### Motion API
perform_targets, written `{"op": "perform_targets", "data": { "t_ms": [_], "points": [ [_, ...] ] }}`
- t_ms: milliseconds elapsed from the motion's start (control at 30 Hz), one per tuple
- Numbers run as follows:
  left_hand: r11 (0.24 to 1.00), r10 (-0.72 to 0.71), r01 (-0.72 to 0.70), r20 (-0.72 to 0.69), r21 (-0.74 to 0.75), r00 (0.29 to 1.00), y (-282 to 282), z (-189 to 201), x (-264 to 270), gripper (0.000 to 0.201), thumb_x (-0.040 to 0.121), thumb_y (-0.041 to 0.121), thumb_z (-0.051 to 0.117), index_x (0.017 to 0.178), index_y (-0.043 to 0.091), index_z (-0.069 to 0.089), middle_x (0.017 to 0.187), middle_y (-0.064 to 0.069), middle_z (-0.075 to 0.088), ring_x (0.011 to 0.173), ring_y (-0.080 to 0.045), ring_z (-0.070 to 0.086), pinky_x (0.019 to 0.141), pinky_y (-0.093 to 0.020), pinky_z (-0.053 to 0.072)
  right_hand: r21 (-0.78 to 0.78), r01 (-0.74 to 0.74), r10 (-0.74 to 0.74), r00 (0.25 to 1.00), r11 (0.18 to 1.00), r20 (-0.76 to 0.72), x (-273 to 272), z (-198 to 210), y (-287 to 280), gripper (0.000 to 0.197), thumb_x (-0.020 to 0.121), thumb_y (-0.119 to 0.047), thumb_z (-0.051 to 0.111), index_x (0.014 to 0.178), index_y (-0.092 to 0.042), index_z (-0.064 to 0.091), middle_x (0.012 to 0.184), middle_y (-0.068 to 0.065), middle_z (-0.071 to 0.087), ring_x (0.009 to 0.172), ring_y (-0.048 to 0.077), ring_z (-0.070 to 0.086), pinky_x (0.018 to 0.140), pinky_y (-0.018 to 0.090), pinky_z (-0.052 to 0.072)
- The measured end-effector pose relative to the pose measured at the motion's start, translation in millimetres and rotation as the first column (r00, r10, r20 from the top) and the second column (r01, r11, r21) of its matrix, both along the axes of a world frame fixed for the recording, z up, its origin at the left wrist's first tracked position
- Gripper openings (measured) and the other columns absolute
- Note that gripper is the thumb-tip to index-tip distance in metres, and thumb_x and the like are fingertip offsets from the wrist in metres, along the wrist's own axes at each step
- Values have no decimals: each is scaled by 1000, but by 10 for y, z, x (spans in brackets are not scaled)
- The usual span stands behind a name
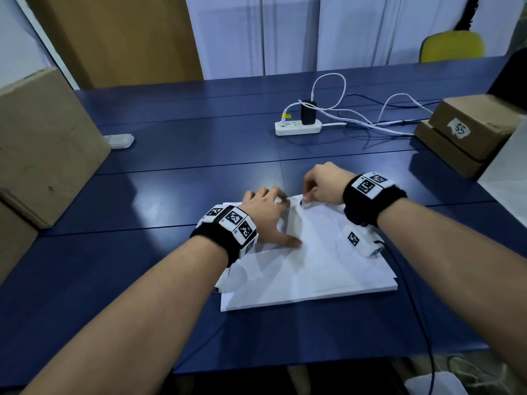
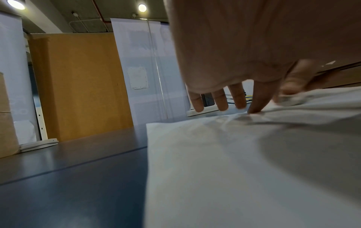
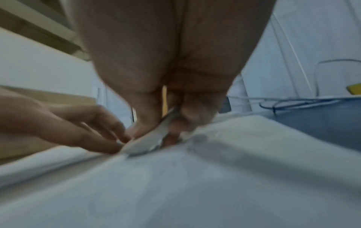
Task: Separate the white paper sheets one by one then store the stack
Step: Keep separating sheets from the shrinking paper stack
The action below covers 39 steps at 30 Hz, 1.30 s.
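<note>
A stack of white paper sheets (image 1: 308, 275) lies on the blue table (image 1: 171, 195) in front of me. My left hand (image 1: 265, 212) rests on the stack's far left part, fingers spread and straight, thumb pressing the top sheet (image 2: 215, 154). My right hand (image 1: 319, 189) pinches the far corner of the top sheet (image 3: 152, 138) between thumb and fingers and curls it up. In the right wrist view the left hand's fingertips (image 3: 115, 138) touch the paper just beside that lifted corner. The right wrist view is blurred.
A white power strip (image 1: 298, 128) with a black charger and looping cables sits further back. A large cardboard box (image 1: 42, 149) stands at the left, two smaller stacked boxes (image 1: 467, 132) at the right. A small white object (image 1: 119, 141) lies by the large box. A black cable (image 1: 410, 295) runs along the stack's right side.
</note>
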<state>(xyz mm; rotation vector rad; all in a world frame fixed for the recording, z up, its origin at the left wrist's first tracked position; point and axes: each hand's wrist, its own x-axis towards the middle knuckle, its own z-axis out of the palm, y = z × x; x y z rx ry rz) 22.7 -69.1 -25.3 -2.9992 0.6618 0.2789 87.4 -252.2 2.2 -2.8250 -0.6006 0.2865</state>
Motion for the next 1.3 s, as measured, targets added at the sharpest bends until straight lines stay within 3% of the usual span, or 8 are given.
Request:
{"op": "perform_targets", "data": {
  "t_ms": [133, 267, 433, 600, 767, 933, 1133, 1300],
  "points": [
    [1000, 3, -4, -25, -18, 1000, 1, -3, -4, 99, 69, 84, 57, 143, 19, 44, 145, -1, 36, 128, -27, 34, 108, -45, 29, 27, 5, -6, 1000, 1000, 27, 24, 27, -10, 9, 81, -24, 77, 86, -17, 74, 76, -3, 67, 84, 19, 65, 70, 25, 46],
    [1000, -8, 8, -44, -9, 999, 1, 19, 0, 98, 71, 82, 58, 142, 16, 44, 151, -2, 31, 130, -27, 32, 107, -42, 29, -41, -117, 112, 988, 992, -110, -107, 79, -19, 4, 78, -24, 79, 79, -22, 75, 57, -11, 62, 59, 10, 60, 62, 23, 48],
    [999, -10, 8, -69, -33, 998, -5, 32, -12, 101, 71, 79, 60, 147, 17, 40, 154, 0, 31, 133, -26, 32, 109, -42, 29, 42, 28, -29, 999, 999, 30, 11, 44, -2, 5, 87, -22, 72, 86, -18, 70, 74, -3, 63, 58, 11, 57, 55, 23, 46],
    [1000, -12, 11, -73, -19, 997, -9, 27, -6, 99, 74, 79, 59, 149, 18, 37, 156, 0, 27, 135, -26, 30, 108, -44, 29, -8, -129, 125, 972, 992, -198, -114, 5, -21, 7, 85, -10, 67, 82, -16, 70, 48, -9, 64, 46, 16, 61, 67, 31, 57],
    [1000, -1, -1, -88, -19, 996, -11, 29, -12, 103, 75, 79, 58, 154, 20, 27, 159, 1, 25, 138, -25, 28, 111, -44, 27, 52, 28, -29, 1000, 998, 11, -1, 27, -13, 8, 88, -18, 70, 80, -16, 68, 58, -1, 62, 47, 24, 65, 56, 40, 61],
    [1000, -1, 0, -93, -17, 996, -8, 28, 2, 103, 74, 79, 58, 154, 20, 28, 158, 1, 26, 137, -24, 29, 110, -43, 26, -71, -203, 177, 944, 977, -279, -185, 63, -67, 6, 75, -20, 78, 73, -22, 73, 60, 5, 69, 52, 16, 59, 59, 35, 56],
    [999, 20, -24, -92, -46, 996, -24, 25, -6, 98, 71, 78, 62, 148, 22, 37, 155, 2, 30, 135, -25, 32, 107, -43, 29, 3, -6, 6, 997, 1000, 72, -50, 10, -82, 7, 81, -21, 75, 85, -16, 72, 79, 0, 70, 83, 22, 65, 74, 30, 53],
    [999, 20, -23, -103, -30, 994, -24, 44, -6, 102, 73, 78, 61, 152, 22, 31, 156, 2, 28, 136, -24, 30, 109, -43, 26, -94, -195, 166, 952, 976, -257, -202, 52, -114, 6, 76, -21, 78, 76, -23, 73, 61, -2, 69, 61, 12, 61, 67, 29, 51]
  ]
}}
